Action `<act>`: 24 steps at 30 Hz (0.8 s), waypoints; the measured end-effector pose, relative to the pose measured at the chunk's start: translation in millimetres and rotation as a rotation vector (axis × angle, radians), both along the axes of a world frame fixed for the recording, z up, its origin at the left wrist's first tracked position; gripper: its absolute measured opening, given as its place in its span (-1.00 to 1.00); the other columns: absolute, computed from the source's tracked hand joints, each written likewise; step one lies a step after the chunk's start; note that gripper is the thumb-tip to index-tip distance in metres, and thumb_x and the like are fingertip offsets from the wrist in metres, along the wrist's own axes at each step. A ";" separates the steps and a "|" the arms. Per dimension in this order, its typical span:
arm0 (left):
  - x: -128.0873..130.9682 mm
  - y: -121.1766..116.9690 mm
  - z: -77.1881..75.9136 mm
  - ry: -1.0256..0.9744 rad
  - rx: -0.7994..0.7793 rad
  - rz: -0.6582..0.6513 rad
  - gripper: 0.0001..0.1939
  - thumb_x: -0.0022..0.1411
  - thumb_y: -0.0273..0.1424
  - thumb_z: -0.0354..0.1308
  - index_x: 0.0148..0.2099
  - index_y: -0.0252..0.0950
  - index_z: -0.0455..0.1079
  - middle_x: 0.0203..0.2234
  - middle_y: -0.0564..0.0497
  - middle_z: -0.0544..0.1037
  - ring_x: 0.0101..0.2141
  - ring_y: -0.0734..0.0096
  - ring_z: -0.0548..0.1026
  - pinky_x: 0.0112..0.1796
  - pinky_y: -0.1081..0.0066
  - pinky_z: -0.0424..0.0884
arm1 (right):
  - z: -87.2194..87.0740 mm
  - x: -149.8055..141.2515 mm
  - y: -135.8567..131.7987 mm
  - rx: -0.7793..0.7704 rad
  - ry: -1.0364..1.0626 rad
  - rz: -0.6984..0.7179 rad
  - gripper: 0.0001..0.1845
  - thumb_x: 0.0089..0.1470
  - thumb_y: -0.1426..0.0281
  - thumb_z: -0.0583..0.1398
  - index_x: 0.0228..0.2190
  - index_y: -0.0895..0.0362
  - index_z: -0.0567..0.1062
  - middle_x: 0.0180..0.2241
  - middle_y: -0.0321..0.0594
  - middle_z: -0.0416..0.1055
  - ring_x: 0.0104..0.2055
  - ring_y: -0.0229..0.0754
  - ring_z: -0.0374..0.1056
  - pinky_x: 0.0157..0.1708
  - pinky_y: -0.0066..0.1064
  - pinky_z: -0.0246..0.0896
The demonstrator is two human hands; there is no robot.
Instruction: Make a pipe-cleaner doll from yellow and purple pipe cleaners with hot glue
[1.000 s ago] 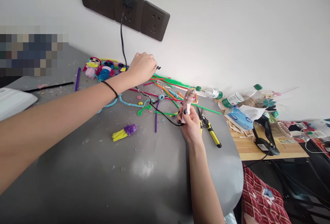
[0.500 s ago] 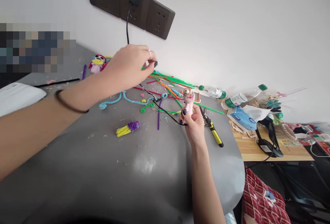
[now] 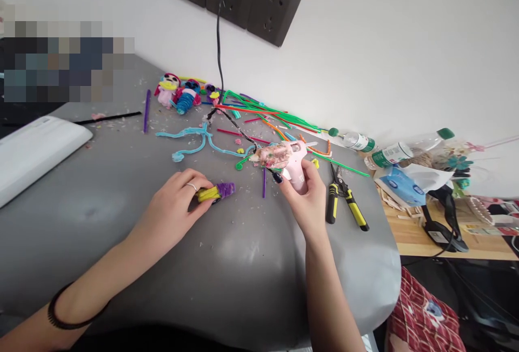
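Between the thumb and fingers of my left hand is a small yellow and purple pipe-cleaner piece, just above or on the grey table. My right hand is wrapped round the handle of a pink hot glue gun, its stained nozzle pointing left. A black cord hangs from the wall socket near the glue gun. Light blue pipe cleaners and a green curled one lie beyond my hands. A purple stick lies below the glue gun.
Pliers with yellow-black handles lie right of my right hand. Finished pipe-cleaner figures and loose green stems lie at the back. Plastic bottles and a tissue pack are at right. A white device stands left.
My left hand has come down from near the wall and closed on the yellow and purple piece. The glue gun in my right hand has turned, so its nozzle now points left.
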State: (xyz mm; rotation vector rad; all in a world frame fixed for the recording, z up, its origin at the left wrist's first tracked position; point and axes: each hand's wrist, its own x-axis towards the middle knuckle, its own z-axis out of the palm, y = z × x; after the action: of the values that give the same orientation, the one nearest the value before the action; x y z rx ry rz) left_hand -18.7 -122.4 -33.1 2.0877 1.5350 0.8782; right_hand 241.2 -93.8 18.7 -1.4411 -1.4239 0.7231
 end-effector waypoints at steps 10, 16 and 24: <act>-10.2 4.7 6.8 -0.216 -0.166 0.105 -0.78 0.30 -0.15 0.17 -0.13 -0.11 0.53 -0.45 0.08 0.63 -0.48 0.31 0.56 -0.47 0.39 0.41 | -1.5 -7.0 1.0 0.141 -0.364 -0.044 -0.61 -0.01 0.15 0.37 -0.26 0.05 0.35 -0.41 -0.35 0.39 -0.44 -0.26 0.24 -0.46 -0.45 0.16; -9.5 2.9 -2.9 -0.263 -0.129 0.046 -0.79 0.35 -0.16 0.16 -0.15 -0.13 0.53 -0.31 0.02 0.67 -0.39 0.30 0.60 -0.41 0.39 0.47 | -6.8 -9.0 -1.4 0.267 -0.633 0.035 -0.68 0.07 0.23 0.33 -0.21 0.04 0.35 -0.39 -0.32 0.48 -0.49 -0.27 0.29 -0.49 -0.46 0.20; -8.7 3.1 -0.8 -0.292 -0.108 0.059 -0.74 0.37 -0.11 0.16 -0.16 -0.16 0.54 -0.29 0.00 0.61 -0.42 0.37 0.52 -0.41 0.40 0.49 | -4.8 -5.3 -4.2 0.351 -0.761 0.102 -0.80 0.16 0.31 0.29 -0.23 0.04 0.38 -0.43 -0.35 0.41 -0.50 -0.27 0.26 -0.50 -0.46 0.17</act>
State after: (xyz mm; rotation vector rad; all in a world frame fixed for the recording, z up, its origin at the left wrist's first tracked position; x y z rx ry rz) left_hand -27.3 -119.3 -34.0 1.7582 1.4586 1.0444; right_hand 235.8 -98.0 13.9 -1.4225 -2.0832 -0.0621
